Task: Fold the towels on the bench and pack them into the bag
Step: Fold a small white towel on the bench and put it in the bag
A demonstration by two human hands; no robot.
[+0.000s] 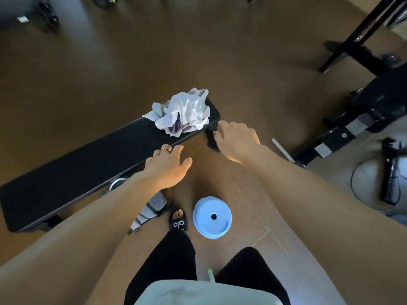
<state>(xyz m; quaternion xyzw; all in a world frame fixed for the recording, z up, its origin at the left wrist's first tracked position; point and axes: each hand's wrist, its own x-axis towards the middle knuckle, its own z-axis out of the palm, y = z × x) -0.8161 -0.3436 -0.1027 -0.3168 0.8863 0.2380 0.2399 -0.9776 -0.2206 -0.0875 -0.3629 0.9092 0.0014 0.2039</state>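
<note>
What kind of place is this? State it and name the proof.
Probably a gym: a black padded bench, a blue weight plate on the floor, and a black metal rack at the right.

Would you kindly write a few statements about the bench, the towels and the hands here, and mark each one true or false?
1. The towels lie in a crumpled heap at the far end of the bench. True.
2. The left hand grips a towel. False: it holds nothing and reaches over the bench's near edge, fingers spread.
3. The right hand holds nothing. True: it is beside the bench's end, clear of the towels.
4. A blue weight plate lies on the bench. False: it lies on the floor near the person's foot.
5. The towels are neatly folded. False: they are bunched and unfolded.
</note>
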